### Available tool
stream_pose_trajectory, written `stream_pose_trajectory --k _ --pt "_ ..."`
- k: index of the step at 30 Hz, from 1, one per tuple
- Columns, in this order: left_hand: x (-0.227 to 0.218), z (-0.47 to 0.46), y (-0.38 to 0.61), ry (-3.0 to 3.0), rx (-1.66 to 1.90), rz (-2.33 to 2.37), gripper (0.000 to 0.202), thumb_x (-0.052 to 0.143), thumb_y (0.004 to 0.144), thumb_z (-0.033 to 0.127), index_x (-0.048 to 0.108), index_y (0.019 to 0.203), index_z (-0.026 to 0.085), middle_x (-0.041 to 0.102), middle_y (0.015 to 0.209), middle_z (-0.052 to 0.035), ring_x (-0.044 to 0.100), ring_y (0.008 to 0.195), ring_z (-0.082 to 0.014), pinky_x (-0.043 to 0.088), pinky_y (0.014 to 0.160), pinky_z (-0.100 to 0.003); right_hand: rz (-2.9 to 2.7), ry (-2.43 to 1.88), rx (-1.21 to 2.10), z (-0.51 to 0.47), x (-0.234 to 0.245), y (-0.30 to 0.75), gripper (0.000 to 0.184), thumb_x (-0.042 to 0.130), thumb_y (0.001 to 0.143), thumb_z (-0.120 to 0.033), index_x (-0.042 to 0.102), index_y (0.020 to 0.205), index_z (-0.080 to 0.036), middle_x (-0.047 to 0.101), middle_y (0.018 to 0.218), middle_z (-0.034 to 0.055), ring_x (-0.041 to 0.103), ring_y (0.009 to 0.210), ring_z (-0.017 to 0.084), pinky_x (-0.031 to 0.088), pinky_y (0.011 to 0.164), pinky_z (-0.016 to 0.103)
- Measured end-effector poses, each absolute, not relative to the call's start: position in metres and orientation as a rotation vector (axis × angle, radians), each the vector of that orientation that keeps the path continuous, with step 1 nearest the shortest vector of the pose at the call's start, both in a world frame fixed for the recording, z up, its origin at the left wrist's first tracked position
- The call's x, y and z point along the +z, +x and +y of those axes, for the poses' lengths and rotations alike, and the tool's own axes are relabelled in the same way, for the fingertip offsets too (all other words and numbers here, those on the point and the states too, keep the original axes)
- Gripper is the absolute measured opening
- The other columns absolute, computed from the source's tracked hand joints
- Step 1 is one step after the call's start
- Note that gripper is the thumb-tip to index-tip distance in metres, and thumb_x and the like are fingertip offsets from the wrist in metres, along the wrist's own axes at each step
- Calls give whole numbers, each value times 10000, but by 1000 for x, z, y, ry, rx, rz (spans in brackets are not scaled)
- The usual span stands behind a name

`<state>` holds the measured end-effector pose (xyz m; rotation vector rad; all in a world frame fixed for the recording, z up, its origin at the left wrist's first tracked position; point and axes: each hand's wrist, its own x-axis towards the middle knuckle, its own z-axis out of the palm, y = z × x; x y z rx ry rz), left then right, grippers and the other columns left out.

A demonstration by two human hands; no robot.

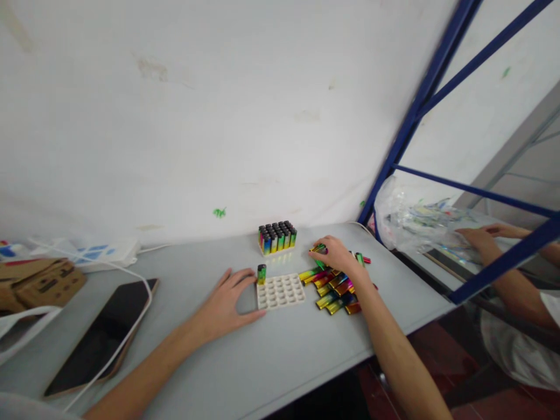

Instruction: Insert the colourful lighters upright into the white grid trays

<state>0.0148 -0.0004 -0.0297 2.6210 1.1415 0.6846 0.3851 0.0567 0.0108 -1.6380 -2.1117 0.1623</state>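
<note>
My left hand [227, 304] lies on the desk with its fingers spread. Its thumb and fingertips are at the left edge of a white tray [282, 291] with rows of round-looking holes. One green lighter [261, 274] with a black top stands upright in the tray's back left corner. My right hand [336, 256] reaches over a loose pile of shiny, multicoloured lighters [335, 291] to the right of the tray. Its thumb and fingers close round a green-gold lighter [318, 249], partly hidden by the hand. Behind, near the wall, stands a second tray full of upright lighters [277, 238].
On the left, a dark phone or tablet [100, 332] lies under a white cable [140, 318], near a brown cardboard box [39, 283] and a white power strip [105, 255]. A blue metal frame [406, 134] and a clear plastic bag [394, 210] stand right. Another person's arm [503, 268] is beyond.
</note>
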Motion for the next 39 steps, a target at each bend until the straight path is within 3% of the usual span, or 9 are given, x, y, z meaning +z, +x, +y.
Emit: stream_pose_trajectory --k 7,12,15,19,23,27,30,33,39 --pt "-28 0 14 2627 628 1158 676 685 878 659 572 1404 251 590 1493 -133 559 1386 -340 223 1284 -616 -1615 -1233 609 52 18 370 370 748 850 -489 791 1086 -207 686 1303 131 660 1152 250 555 979 398" --pt "-27 -1 14 2634 633 1157 680 685 877 660 566 1405 251 598 1484 -137 557 1388 -330 225 1289 -601 -1165 -997 1116 52 16 350 438 787 801 -579 794 974 -176 743 1216 122 696 1114 251 545 1026 422" --pt "-26 -2 15 2635 641 1145 675 696 878 641 566 1409 246 601 1479 -136 566 1379 -329 228 1288 -602 -1068 -958 1263 51 15 341 430 900 702 -453 777 1014 -183 756 1183 107 717 1124 259 530 1056 415" --pt "-25 -3 16 2627 658 1146 677 712 867 628 575 1398 231 606 1470 -143 571 1372 -335 230 1285 -612 -1059 -898 1319 46 17 332 620 942 649 -316 711 1220 -249 770 1171 67 741 1117 252 513 1072 416" --pt "-24 -4 17 2633 651 1144 654 729 859 604 590 1376 229 612 1458 -138 577 1363 -330 231 1285 -608 -1169 -864 1364 42 20 323 422 917 698 -393 763 1030 -184 795 1020 85 725 1105 252 497 1067 381" --pt "-21 -6 17 2629 629 1160 647 744 851 593 594 1370 236 614 1455 -129 580 1361 -333 241 1284 -604 -1255 -828 1448 35 21 313 397 848 786 -498 714 1030 -216 756 906 32 708 839 181 546 795 301" --pt "-21 -7 17 2620 615 1175 651 741 855 599 589 1375 239 605 1465 -126 568 1375 -335 230 1287 -607 -1292 -850 1521 31 19 304 432 768 839 -594 622 1069 -260 596 692 -62 467 502 92 367 489 215" --pt "-20 -8 18 2616 601 1176 662 730 863 611 574 1390 241 593 1474 -125 553 1391 -335 216 1287 -616 -1386 -990 1382 30 16 292 451 666 875 -682 575 978 -252 397 606 -100 245 462 81 201 440 212" --pt "-20 -8 17 2602 570 1169 675 721 874 622 556 1406 240 572 1494 -129 525 1418 -327 191 1297 -614 -1576 -1271 617 28 11 268 568 494 934 -681 389 617 -221 346 600 -38 339 592 122 238 550 271"
